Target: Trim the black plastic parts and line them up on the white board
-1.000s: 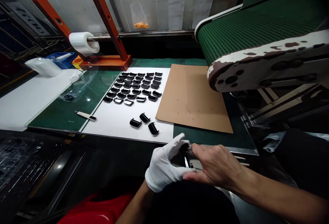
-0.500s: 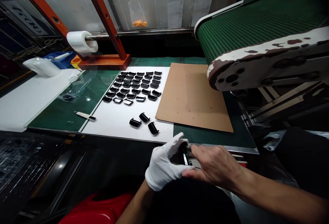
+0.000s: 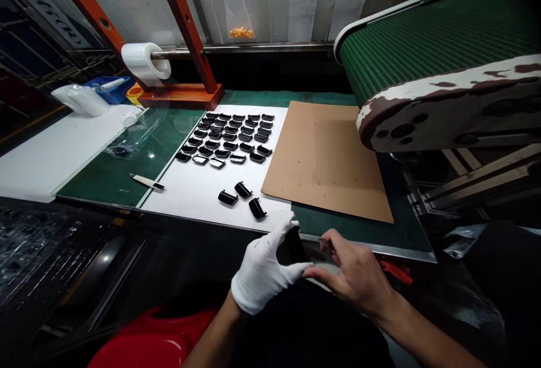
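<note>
One part in hand, three apart, the rest in rows

I report a black part [image 3: 295, 244] between the thumb and fingers of my gloved left hand [image 3: 264, 269], lower middle of the frame, tilted and clear of the sheet [image 3: 190, 202]. The fingers are closed about its edges, as far as I can see. My bare right hand [image 3: 359, 272] is just to its right, thumb and forefinger apart, the thumb tip at or just beside the glove's thumb. My other fingers are curled; I cannot tell whether they cover anything small.

Progress, in my judgement: partway. At the middle of the frame, many like parts lie in close rows [image 3: 230, 146], with a loose trio [image 3: 243, 190] below them. I cannot tell which group has been worked. The piece I hold is not yet set down, so I count its handling unfinished. A tool [image 3: 147, 182] lies across the sheet's left edge, untouched; cardboard [image 3: 325, 154] lies to the right.
</note>
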`<state>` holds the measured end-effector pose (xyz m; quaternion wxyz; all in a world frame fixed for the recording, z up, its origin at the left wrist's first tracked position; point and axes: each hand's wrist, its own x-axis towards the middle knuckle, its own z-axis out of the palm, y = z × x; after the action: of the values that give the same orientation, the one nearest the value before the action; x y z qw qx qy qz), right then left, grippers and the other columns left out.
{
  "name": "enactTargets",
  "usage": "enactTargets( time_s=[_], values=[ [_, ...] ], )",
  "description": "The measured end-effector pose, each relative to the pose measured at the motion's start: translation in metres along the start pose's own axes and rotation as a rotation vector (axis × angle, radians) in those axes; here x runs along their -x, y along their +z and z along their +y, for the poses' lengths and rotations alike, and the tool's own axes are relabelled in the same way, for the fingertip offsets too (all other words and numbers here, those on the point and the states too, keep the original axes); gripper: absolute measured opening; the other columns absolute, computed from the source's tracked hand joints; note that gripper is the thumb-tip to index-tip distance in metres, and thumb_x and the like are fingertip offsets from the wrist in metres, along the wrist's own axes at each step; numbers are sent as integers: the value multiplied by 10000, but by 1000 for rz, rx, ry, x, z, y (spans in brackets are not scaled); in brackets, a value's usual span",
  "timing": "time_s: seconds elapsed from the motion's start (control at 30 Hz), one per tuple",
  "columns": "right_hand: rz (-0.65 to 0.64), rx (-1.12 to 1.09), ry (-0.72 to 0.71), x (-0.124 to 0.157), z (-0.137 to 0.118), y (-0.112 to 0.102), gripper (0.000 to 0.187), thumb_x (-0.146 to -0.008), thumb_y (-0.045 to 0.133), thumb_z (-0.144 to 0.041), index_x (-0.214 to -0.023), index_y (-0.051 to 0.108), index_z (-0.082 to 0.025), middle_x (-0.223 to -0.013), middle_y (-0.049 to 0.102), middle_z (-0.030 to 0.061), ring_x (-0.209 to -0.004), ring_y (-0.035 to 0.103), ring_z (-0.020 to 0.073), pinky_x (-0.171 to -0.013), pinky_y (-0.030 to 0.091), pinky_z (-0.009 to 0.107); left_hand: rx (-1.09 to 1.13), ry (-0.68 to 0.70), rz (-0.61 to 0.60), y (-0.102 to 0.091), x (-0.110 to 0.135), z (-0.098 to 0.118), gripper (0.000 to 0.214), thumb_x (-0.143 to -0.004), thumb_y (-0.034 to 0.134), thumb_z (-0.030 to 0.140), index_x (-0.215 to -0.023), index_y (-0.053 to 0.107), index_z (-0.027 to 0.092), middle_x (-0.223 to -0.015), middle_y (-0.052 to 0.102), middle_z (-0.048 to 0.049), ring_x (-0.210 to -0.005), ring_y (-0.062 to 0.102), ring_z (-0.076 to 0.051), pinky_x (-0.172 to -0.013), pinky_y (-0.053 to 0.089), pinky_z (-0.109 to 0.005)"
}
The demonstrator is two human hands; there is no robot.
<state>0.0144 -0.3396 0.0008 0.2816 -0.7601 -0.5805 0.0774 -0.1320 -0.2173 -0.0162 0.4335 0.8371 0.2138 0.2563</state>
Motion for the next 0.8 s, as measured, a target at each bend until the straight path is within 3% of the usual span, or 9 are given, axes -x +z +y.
enactTargets(
  time_s=[0.13, 0.27, 0.43, 0.5, 0.67, 0.73, 0.8],
  values=[
    [14, 41, 64, -7, 4, -9, 491, -843, 400, -634, -984, 509, -176, -598, 532, -31, -505, 549, 141, -493, 412, 244, -281, 68, 1, -14, 2, -2, 807, -708, 761, 318, -1388, 341, 207, -1210, 630, -100, -1072, 632, -224, -947, 516, -307],
    [-2, 85, 54, -20, 10, -15, 299, -924, 375, -438, -950, 548, -195, -667, 603, -5, -562, 578, 134, -530, 395, 237, -382, 122, 15, -23, 6, -4, 842, -730, 742, 273, -1421, 262, 223, -1268, 588, -109, -1102, 613, -224, -955, 504, -306],
    [-172, 471, 83, -52, 35, -16, 275, -919, 355, -379, -833, 555, -211, -720, 661, 37, -585, 597, 196, -477, 263, 287, -471, 149, 14, -30, 9, -4, 891, -726, 738, 249, -1441, 208, 208, -1247, 600, -107, -1021, 650, -221, -908, 528, -300],
    [-196, 519, 90, -70, 52, -13, 261, -902, 377, -376, -846, 558, -196, -726, 667, 61, -603, 605, 221, -478, 240, 294, -501, 139, 2, -31, 9, -3, 907, -721, 741, 253, -1444, 194, 200, -1242, 602, -115, -1014, 652, -232, -901, 532, -316],
    [-213, 502, 56, -105, 85, 0, 270, -879, 422, -341, -923, 598, -141, -867, 695, 124, -751, 637, 259, -579, 381, 317, -561, 102, -18, -32, 8, -2, 908, -715, 746, 271, -1438, 203, 193, -1237, 603, -134, -992, 659, -245, -869, 545, -336],
    [-178, 479, 39, -100, 94, -1, 322, -881, 429, -355, -1039, 587, -123, -1012, 678, 143, -916, 620, 284, -707, 437, 347, -575, 83, -16, -33, 9, -4, 907, -712, 748, 273, -1436, 209, 187, -1221, 612, -140, -988, 660, -249, -857, 548, -335],
    [-106, 457, 41, -73, 104, -10, 415, -890, 417, -393, -1179, 522, -114, -1165, 621, 156, -1069, 563, 302, -815, 447, 383, -594, 63, -4, -35, 10, -6, 893, -721, 737, 282, -1436, 210, 188, -1228, 606, -143, -992, 657, -256, -847, 551, -344]
  ],
)
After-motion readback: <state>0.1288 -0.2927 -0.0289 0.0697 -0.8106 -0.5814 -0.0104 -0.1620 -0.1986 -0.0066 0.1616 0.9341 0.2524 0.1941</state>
